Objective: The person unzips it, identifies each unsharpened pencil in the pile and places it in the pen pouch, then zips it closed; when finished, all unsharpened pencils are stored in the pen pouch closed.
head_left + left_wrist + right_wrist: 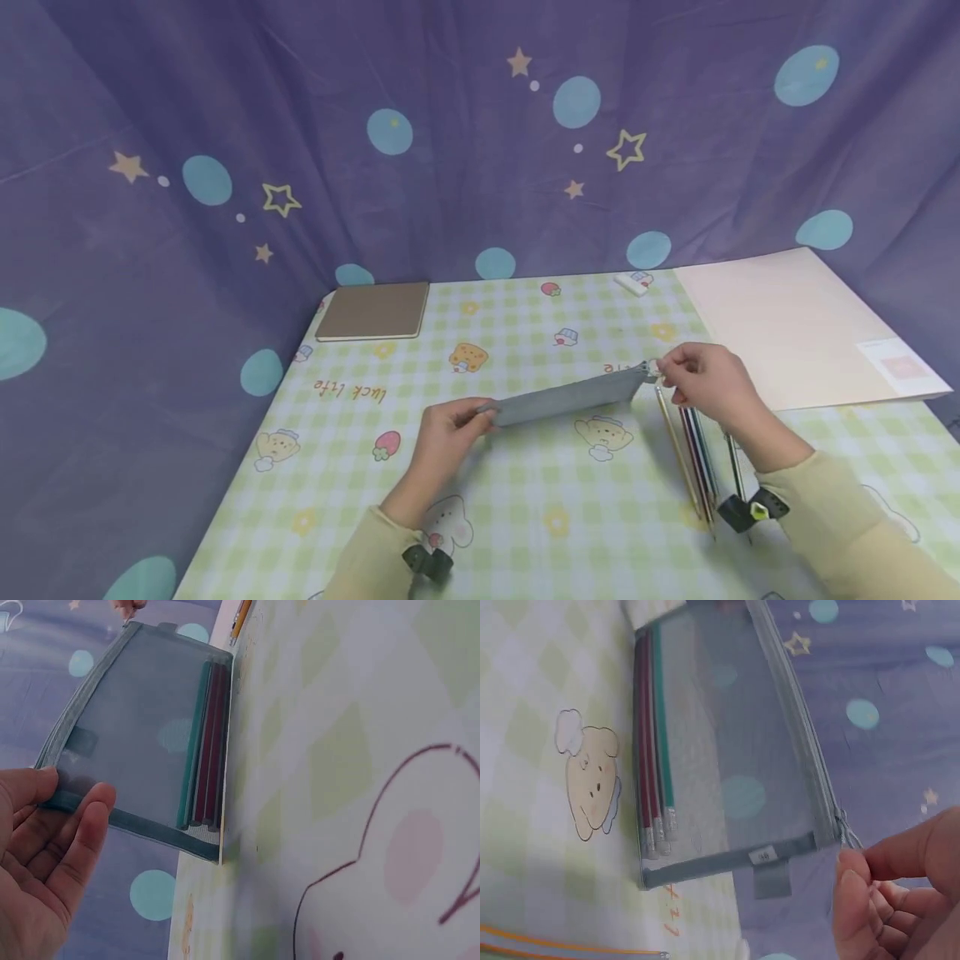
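Note:
A grey-blue see-through mesh zip pouch (570,402) is held up on its edge between both hands. My left hand (450,433) pinches its top corner at the left end. At the other end, my right hand (712,383) pinches the zipper pull (849,832) between thumb and fingertips; the zip looks closed along its length. Several pencils (202,750), green and dark red, lie inside along the pouch's bottom, their eraser ends (656,844) toward the right hand. Beneath the right forearm, several loose pencils (697,458) lie on the table.
A brown notebook (375,311) lies at the back left of the checked tablecloth (525,475). At the back stands out a white eraser-like block (631,285). A large cream sheet or folder (787,325) covers the right rear. Behind hangs a purple curtain (465,192).

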`<control>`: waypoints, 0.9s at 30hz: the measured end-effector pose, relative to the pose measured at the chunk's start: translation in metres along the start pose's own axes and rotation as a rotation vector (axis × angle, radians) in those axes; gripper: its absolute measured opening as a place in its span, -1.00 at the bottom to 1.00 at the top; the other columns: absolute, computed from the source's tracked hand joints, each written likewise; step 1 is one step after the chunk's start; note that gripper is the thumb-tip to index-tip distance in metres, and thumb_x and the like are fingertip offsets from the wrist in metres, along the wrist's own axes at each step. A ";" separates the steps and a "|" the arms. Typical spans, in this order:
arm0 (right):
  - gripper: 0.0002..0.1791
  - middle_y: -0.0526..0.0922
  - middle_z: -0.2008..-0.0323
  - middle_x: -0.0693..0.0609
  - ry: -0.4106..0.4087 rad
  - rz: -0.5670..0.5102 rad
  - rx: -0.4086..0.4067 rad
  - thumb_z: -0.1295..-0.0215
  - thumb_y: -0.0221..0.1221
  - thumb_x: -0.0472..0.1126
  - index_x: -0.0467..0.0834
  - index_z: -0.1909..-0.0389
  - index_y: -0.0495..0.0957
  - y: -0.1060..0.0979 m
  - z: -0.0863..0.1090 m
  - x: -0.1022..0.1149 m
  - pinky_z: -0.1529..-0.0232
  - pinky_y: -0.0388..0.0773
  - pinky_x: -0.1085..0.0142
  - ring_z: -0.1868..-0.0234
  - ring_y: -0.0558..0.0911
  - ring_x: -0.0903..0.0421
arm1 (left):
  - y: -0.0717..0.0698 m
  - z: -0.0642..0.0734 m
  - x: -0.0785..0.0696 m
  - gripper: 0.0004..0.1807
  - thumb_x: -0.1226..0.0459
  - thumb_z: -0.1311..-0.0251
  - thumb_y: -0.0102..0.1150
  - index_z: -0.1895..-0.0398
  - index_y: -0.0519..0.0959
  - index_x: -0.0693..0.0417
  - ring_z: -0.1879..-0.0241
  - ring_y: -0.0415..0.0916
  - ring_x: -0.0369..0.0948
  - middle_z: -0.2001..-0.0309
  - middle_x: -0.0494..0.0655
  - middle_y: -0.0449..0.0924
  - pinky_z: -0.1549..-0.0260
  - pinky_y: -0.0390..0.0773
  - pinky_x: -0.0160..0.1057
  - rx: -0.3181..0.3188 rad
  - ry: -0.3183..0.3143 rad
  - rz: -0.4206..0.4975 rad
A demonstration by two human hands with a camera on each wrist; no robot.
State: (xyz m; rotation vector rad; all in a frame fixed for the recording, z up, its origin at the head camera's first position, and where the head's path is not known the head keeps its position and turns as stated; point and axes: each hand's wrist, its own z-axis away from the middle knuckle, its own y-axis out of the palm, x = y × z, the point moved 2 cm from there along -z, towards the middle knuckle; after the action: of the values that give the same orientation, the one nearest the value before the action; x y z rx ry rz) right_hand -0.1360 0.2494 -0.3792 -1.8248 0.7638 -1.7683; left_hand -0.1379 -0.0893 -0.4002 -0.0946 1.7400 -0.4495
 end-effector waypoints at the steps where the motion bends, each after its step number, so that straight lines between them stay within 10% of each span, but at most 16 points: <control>1: -0.75 0.64 0.54 0.05 0.012 -0.007 0.012 -0.44 0.07 -0.20 -0.33 0.27 0.58 -0.002 0.000 -0.002 0.53 0.56 0.33 0.58 0.59 0.13 | 0.001 -0.001 0.004 -0.89 0.46 -0.22 0.23 0.25 0.70 0.34 0.35 0.68 0.12 0.30 0.23 0.70 0.38 0.58 -0.42 -0.003 0.007 -0.008; 6: -0.75 0.63 0.51 0.01 0.052 -0.046 0.046 -0.44 0.05 -0.25 -0.39 0.22 0.56 -0.008 0.000 -0.009 0.47 0.60 0.33 0.53 0.62 0.10 | 0.006 -0.006 0.028 -0.90 0.38 -0.21 0.29 0.26 0.73 0.20 0.34 0.70 -0.02 0.31 0.12 0.72 0.40 0.55 -0.41 -0.013 0.033 -0.049; 17: -0.69 0.64 0.41 -0.10 0.011 -0.289 0.085 -0.46 0.08 -0.21 -0.46 0.14 0.49 -0.003 0.005 -0.019 0.40 0.64 0.24 0.46 0.65 0.04 | 0.000 -0.009 0.034 -0.86 0.28 -0.19 0.33 0.19 0.75 0.04 0.21 0.68 -0.19 0.25 -0.12 0.74 0.26 0.59 -0.35 0.000 0.043 -0.092; 27: -0.71 0.66 0.21 -0.17 0.112 -0.525 0.447 -0.46 0.07 -0.18 -0.39 0.13 0.43 0.002 0.007 -0.038 0.19 0.64 0.10 0.27 0.71 -0.01 | -0.001 -0.006 0.037 -0.72 0.36 -0.26 0.24 -0.04 0.65 0.16 -0.07 0.57 -0.09 -0.08 0.00 0.61 0.05 0.55 -0.30 0.151 0.057 -0.130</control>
State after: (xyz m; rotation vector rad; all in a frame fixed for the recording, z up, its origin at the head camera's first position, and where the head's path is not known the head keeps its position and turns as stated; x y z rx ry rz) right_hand -0.1294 0.2739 -0.4089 -1.7140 -0.1058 -2.1561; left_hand -0.1521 -0.1002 -0.4336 -0.0881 1.7564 -0.6831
